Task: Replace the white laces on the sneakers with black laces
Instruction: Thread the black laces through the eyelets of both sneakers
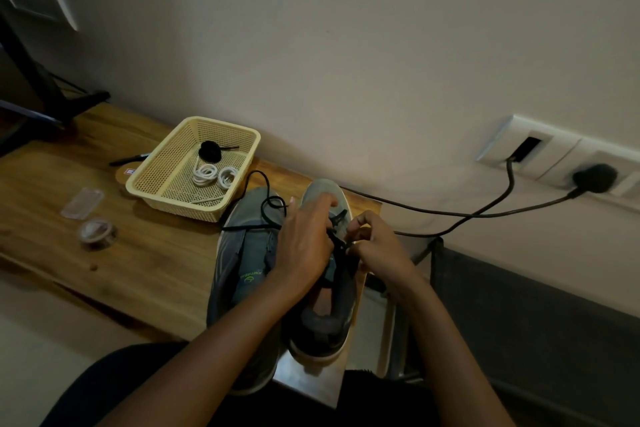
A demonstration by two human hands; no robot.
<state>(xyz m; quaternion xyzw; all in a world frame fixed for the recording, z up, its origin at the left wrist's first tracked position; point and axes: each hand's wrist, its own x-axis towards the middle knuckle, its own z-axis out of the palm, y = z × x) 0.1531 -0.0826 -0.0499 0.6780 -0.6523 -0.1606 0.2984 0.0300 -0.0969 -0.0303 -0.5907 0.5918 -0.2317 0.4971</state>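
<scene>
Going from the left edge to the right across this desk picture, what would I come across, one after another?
From the left: tape roll → basket → left hand → right hand → plug in the wall socket.

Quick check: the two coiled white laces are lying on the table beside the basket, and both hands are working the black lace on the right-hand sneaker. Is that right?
Not quite. The head view shows the white laces lying inside the basket, not beside it. The rest holds: left hand and right hand both hold the black lace at the right-hand sneaker.
</scene>
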